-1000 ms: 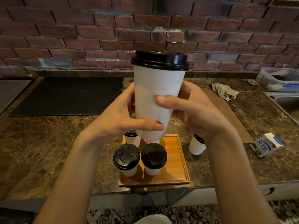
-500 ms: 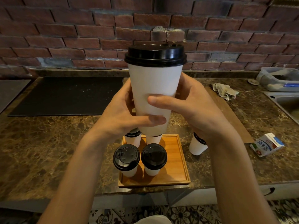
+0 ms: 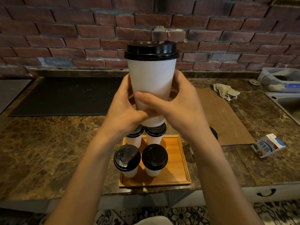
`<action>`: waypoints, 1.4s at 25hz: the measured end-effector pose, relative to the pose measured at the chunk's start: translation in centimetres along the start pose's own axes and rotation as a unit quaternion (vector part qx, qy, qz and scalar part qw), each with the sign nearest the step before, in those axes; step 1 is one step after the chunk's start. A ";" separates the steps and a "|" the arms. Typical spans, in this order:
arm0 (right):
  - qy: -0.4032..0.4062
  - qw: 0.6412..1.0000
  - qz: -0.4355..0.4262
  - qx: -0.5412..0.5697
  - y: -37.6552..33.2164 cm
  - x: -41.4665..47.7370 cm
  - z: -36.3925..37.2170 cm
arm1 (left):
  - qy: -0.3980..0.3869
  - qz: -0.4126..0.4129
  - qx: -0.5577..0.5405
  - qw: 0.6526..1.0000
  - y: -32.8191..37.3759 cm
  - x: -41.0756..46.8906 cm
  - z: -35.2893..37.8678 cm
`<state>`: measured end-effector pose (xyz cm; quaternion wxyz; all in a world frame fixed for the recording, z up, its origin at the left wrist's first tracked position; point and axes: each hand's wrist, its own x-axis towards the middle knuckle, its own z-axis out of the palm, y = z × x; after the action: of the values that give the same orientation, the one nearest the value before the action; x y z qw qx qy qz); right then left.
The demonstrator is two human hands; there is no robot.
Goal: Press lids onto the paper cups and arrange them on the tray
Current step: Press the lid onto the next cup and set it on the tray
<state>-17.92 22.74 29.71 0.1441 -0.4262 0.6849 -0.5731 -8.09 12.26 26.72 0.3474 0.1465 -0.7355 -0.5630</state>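
Observation:
I hold a tall white paper cup (image 3: 151, 82) with a black lid (image 3: 151, 50) upright in the air above the tray. My left hand (image 3: 123, 109) grips its lower left side and my right hand (image 3: 175, 104) wraps its lower right side, the thumbs crossing in front. Below, a wooden tray (image 3: 177, 161) carries several lidded white cups in two rows: two at the front (image 3: 127, 157) (image 3: 154, 157) and two behind (image 3: 155, 130), partly hidden by my hands. Another cup's black lid (image 3: 214, 133) peeks out right of the tray, behind my right forearm.
The brown marble counter (image 3: 48, 143) holds a black mat (image 3: 69, 95) at back left, a brown board (image 3: 222, 114), a crumpled rag (image 3: 225, 90), a milk carton (image 3: 267, 145), a plastic container (image 3: 280, 78) and a sink (image 3: 290, 103) at right. A brick wall stands behind.
The held cup has shifted slightly left and nearer the camera. My hands have slid lower on it and the thumbs now overlap.

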 end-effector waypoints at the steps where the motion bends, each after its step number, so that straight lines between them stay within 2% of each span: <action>1: 0.002 1.000 0.000 0.005 0.0 0.0 0.0 | -0.002 0.001 0.005 1.000 0.0 0.0 -0.1; 7: -0.024 0.998 -0.011 0.056 -0.1 0.2 -0.7 | -0.044 -0.004 -0.019 0.999 0.5 0.2 -1.0; 12: -0.084 0.995 -0.013 0.060 -0.1 0.5 -1.6 | -0.068 -0.018 -0.030 0.997 0.7 0.2 -1.2; 24: -0.219 0.968 -0.014 0.121 0.6 0.5 -3.0 | -0.226 -0.023 -0.092 0.970 0.7 -0.4 -2.0; 27: -0.224 0.967 -0.015 0.120 0.6 0.5 -3.1 | -0.220 -0.017 -0.089 0.971 0.7 -0.4 -1.9; 35: -0.172 0.983 -0.009 0.062 -0.2 0.2 -2.8 | -0.121 -0.028 -0.054 0.991 0.9 -0.7 -1.2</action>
<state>-19.89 24.43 30.74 0.2808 -0.5150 0.6093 -0.5335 -6.62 12.11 27.45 0.2475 0.0785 -0.7362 -0.6250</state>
